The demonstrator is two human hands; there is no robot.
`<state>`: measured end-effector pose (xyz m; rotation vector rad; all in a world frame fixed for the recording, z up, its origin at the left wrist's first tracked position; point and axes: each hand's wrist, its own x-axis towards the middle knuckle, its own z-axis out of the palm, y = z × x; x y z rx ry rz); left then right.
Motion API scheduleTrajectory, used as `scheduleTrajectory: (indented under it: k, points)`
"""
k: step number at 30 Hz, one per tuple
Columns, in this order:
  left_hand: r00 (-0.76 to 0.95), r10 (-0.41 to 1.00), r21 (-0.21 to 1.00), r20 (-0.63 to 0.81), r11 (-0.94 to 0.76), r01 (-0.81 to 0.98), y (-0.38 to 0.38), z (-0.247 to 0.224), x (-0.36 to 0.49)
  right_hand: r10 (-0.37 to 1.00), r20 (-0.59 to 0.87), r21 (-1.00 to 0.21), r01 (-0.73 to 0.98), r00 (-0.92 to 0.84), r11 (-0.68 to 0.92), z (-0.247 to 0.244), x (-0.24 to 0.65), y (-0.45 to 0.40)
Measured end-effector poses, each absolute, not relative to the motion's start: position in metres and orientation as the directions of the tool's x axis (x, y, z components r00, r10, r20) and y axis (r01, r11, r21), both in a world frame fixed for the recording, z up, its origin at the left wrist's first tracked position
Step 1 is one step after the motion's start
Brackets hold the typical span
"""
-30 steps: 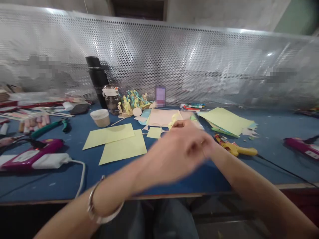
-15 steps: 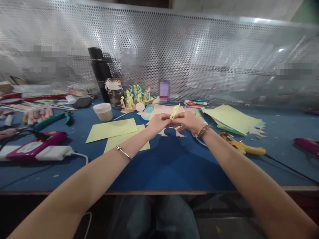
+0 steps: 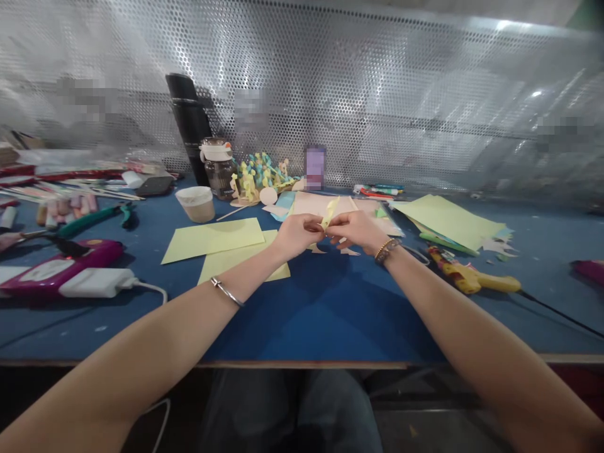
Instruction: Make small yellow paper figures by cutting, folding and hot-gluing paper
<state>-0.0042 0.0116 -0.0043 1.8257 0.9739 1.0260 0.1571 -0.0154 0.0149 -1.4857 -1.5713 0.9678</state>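
A yellow strip (image 3: 331,212) is upright between the hands, above the blue table (image 3: 321,314). The left hand (image 3: 302,234) pinches its lower end in closed fingertips; the right hand (image 3: 353,231) grips it too, fingers curled. Yellow sheets (image 3: 212,241) lie beside the left forearm, partly hidden by it. The glue gun (image 3: 476,277) lies right of the right wrist.

One yellow piece (image 3: 329,210) is held by two hands (image 3: 296,235). One flask (image 3: 186,123), jar (image 3: 220,177), cup (image 3: 196,206), glue gun (image 3: 476,279) and pair of pliers (image 3: 92,221), two power strips (image 3: 80,259) and two left-side sheets (image 3: 212,240) are seen; the pens (image 3: 380,189) cannot be counted.
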Motion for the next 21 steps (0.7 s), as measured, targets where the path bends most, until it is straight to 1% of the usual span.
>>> scheduleTrajectory:
  k: [4, 11, 15, 21]
  points:
    - [0.35, 0.892, 0.878, 0.286, -0.39, 0.277, 0.0115, -0.0044, -0.0057, 0.998, 0.05, -0.896, 0.439, -0.044, 0.064, 0.0145, 0.1572, -0.0167]
    - [0.345, 0.905, 0.909, 0.249, -0.341, 0.239, 0.0091, -0.0014, -0.0056, 0.992, 0.082, -0.924, 0.365, -0.097, 0.112, 0.0167, 0.1631, -0.0193]
    - [0.364, 0.904, 0.914, 0.226, -0.325, 0.241, 0.0067, 0.0004, -0.0045, 0.992, 0.116, -0.931, 0.341, -0.059, 0.129, 0.0163, 0.1657, -0.0191]
    - [0.371, 0.902, 0.91, 0.221, -0.327, 0.253, 0.0048, 0.0013, -0.004, 0.99, 0.131, -0.925, 0.354, -0.044, 0.138, 0.0173, 0.1647, -0.0199]
